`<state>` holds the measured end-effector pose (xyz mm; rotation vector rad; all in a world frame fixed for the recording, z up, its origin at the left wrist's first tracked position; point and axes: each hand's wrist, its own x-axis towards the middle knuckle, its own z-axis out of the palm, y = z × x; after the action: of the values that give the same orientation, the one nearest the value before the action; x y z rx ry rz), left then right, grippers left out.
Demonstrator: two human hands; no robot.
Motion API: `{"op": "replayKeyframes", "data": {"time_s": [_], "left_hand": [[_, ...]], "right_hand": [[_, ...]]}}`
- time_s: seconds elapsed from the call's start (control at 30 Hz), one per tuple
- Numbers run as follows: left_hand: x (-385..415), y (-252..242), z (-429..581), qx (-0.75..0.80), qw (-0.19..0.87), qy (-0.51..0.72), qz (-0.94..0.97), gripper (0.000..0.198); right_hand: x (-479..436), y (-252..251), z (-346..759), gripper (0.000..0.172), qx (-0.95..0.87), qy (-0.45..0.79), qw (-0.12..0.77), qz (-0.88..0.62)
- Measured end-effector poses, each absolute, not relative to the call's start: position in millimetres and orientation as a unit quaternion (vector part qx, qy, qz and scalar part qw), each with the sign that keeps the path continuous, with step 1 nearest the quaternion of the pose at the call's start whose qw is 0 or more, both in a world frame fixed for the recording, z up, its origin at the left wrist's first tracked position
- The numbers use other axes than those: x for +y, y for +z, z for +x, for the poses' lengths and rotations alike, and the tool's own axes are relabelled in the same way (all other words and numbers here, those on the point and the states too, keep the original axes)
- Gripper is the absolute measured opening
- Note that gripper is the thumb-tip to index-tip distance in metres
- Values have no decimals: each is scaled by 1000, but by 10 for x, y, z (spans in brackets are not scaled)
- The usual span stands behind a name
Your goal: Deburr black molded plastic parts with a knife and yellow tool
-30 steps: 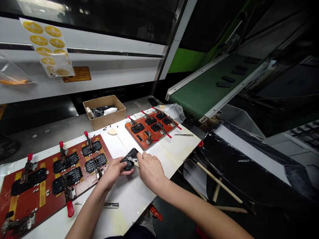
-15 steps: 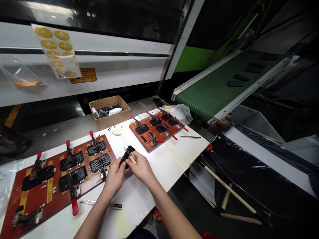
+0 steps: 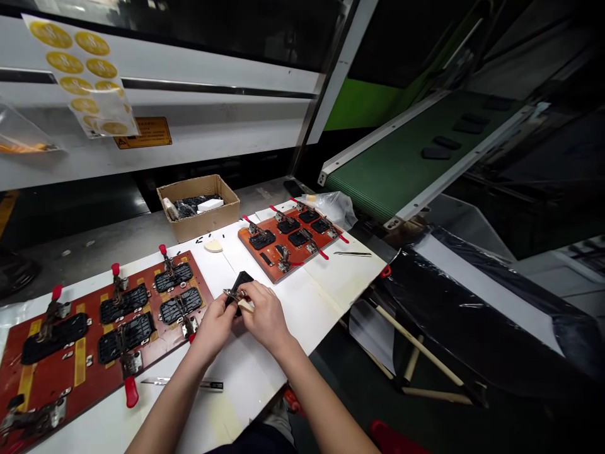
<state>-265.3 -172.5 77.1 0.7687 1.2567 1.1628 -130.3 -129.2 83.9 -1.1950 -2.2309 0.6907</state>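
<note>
My left hand (image 3: pixel 215 328) is closed around a black plastic part (image 3: pixel 243 277), held above the white tabletop. Closed on small pale-handled nippers (image 3: pixel 234 294) is my right hand (image 3: pixel 265 315), close against the left one. The metal jaws of the nippers lie across the black part; my fingers cover much of both. To the left lies a red-brown fixture board (image 3: pixel 89 378) with toggle clamps and several black plastic pieces. A smaller orange-red board (image 3: pixel 258 255) with similar clamped pieces sits beyond my hands. Near my left forearm rests a utility knife (image 3: pixel 210 384).
Behind the table stands a cardboard box (image 3: pixel 203 224) holding black pieces and a white block. A green conveyor belt (image 3: pixel 378 170) carries several dark parts at the right. Tweezers (image 3: pixel 352 254) and a cream-coloured pad (image 3: pixel 213 246) lie on the white table surface (image 3: pixel 307 309).
My view has shifted slightly, so the scene sits further left and higher. The nippers have turned, their jaws now pointing left across the black part. Both hands keep their hold.
</note>
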Motion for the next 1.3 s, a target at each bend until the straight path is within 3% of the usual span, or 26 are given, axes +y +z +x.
{"op": "replayKeyframes", "data": {"time_s": [0.23,0.43,0.53,0.67,0.83,0.97,1.17,1.3], "left_hand": [[-1837,953,-2656,513,617,493,336,34],[-1803,832,-2722,547,603,512,274,34],[-1835,821,-2960,580,573,536,220,35],[-1905,910,-3285,575,553,583,153,35],[-1848,967,-3333,541,560,622,85,51],[-1782,989,-3171,512,587,621,94,32],[-1943,1064,-2967,499,607,609,105,28],[-2103,1063,-3030,502,607,609,92,31]], "right_hand": [[-1330,829,-1227,31,-850,251,251,-389],[-1497,885,-1074,13,-787,287,299,-457],[-1625,935,-839,20,-749,325,294,-496],[-1811,961,-312,22,-724,455,221,-469],[-1778,1105,40,25,-637,495,274,-523],[-1305,1634,-578,23,-674,504,281,-461],[31,2589,-2068,16,-761,336,355,-427],[221,2541,-2260,22,-770,308,350,-436]]}}
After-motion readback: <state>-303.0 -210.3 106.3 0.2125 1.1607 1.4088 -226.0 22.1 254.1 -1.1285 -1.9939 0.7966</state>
